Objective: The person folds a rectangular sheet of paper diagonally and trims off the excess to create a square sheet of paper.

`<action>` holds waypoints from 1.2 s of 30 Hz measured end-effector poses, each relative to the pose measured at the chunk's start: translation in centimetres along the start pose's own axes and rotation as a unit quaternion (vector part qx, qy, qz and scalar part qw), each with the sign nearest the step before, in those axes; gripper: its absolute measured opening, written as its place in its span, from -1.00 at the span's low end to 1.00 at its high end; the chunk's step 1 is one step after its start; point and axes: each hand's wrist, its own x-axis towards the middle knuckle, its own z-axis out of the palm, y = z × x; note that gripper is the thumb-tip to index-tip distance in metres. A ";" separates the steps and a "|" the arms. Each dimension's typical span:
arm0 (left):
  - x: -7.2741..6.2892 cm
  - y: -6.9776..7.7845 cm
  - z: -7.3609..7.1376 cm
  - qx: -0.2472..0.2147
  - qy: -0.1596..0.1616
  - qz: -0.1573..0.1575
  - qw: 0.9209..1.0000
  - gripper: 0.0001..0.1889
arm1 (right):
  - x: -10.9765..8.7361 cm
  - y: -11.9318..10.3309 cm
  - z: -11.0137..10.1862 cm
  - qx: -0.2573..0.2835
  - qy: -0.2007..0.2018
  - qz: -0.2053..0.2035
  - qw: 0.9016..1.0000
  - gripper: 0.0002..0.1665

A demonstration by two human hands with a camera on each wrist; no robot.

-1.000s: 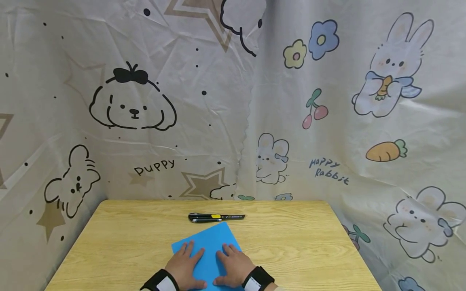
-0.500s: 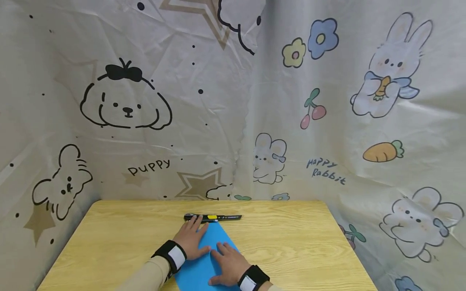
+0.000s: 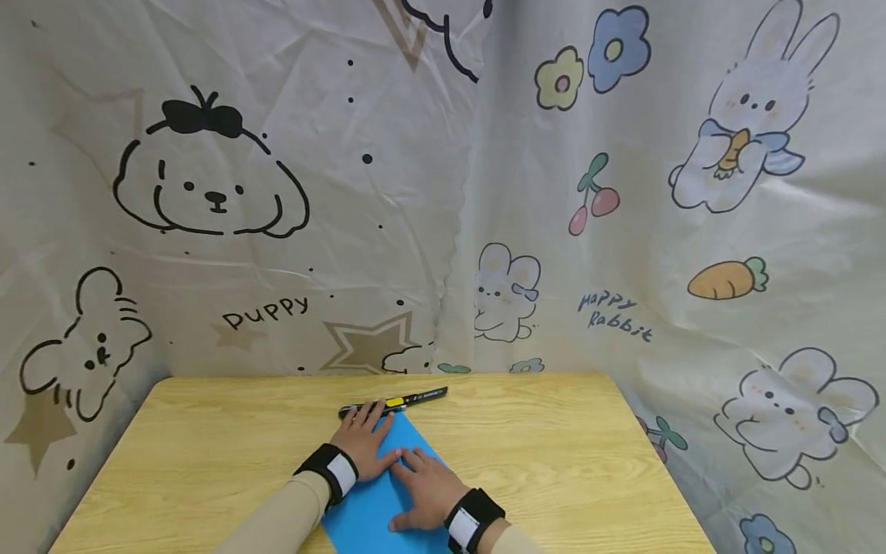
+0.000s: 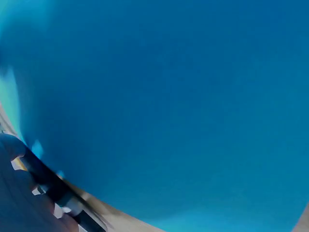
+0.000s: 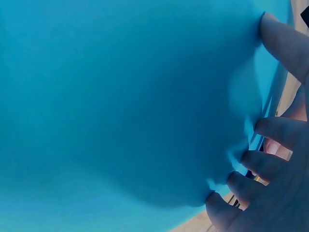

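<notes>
A sheet of blue paper [image 3: 374, 517] lies on the table, one corner pointing to the far side. My left hand [image 3: 363, 446] rests flat at that far corner, fingers spread. Its fingertips reach onto a black utility knife [image 3: 424, 397] with a yellow part, lying just beyond the paper; the left wrist view has these fingertips against the black knife [image 4: 53, 186]. My right hand [image 3: 431, 491] presses the paper's right side with spread fingers. In the right wrist view, the right fingertips [image 5: 263, 164] sit on the blue sheet [image 5: 96, 121]. The hands nearly meet at thumb and forefinger.
The light wooden table [image 3: 554, 462] extends to both sides of the paper. A patterned cloth [image 3: 388, 185] hangs behind its back edge and along the sides. The sheet's near part runs out of the head view.
My left hand has moved from the paper's left side up to the far corner and the knife. The paper has turned, and the knife has tilted slightly. The right hand stays on the paper.
</notes>
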 end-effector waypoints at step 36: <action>0.0 -2.8 0.0 0.010 0.039 0.065 0.997 -0.36 | 3.0 1.7 -1.4 -0.014 0.019 -0.039 0.999 -0.01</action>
